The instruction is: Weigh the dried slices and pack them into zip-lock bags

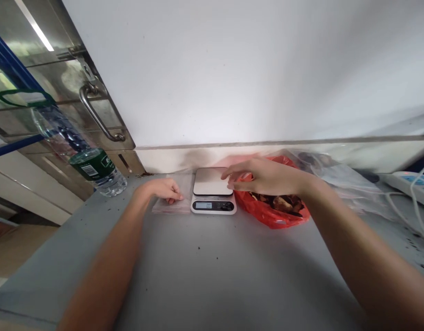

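Two bare hands flank the digital scale (214,205), and the right hand (262,178) is the nearer: its fingertips reach over the right part of the weighing plate (211,180), though whether they touch it I cannot tell. That grip is loose and hollow, thumb apart from the curved fingers, with nothing visible between them. Below its palm and wrist sits the red plastic bag (272,221), its mouth open on brown dried pieces (283,203), so plate and pieces lie at opposite ends of the same hand. To the left of that grip, across the scale, the left hand (163,189) rests over flat clear bags (185,183), fingers curled in; whether it pinches a layer is unclear. The scale lies just right of those fingertips, its longer axis seemingly running away from the body, its display on the near end.
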### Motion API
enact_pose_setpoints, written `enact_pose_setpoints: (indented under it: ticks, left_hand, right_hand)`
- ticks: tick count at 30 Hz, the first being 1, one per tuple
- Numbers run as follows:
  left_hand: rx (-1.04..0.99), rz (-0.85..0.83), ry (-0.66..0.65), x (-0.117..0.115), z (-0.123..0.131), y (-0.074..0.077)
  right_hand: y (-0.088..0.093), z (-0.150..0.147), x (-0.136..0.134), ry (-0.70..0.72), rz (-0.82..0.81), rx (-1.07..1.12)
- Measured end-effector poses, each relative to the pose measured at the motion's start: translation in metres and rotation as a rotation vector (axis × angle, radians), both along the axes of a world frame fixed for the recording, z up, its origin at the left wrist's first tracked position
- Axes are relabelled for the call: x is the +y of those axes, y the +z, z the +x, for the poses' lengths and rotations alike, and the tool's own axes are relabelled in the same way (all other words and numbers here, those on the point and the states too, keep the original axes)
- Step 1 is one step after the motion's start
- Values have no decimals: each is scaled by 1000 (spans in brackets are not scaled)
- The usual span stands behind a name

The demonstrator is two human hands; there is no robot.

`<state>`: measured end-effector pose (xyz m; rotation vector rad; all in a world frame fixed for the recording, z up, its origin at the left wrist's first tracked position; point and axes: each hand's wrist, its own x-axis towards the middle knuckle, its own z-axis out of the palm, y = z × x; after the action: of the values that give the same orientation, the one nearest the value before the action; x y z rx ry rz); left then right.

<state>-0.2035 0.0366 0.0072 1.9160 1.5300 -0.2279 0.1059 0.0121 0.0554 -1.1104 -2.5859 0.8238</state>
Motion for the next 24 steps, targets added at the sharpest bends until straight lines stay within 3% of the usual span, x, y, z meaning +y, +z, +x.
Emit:
enact_pose_setpoints:
  ticks: [8,14,18,20,24]
  left_hand:
    - [-24,14,28,-4,3,7]
    - [8,139,92,-17,-2,42]
    - [-134,334,133,-28,16,60]
    - [-283,384,181,-30,34,61]
    - [-525,487,334,-30,68,50]
  right_hand:
    - [-2,0,2,-31,-2,-23]
    - [1,2,0,-11,37,5]
    - [3,-5,-5,-93,49,78]
    - [2,-12,-7,-150,-27,129]
    - [-6,-25,-8,-160,-329,356]
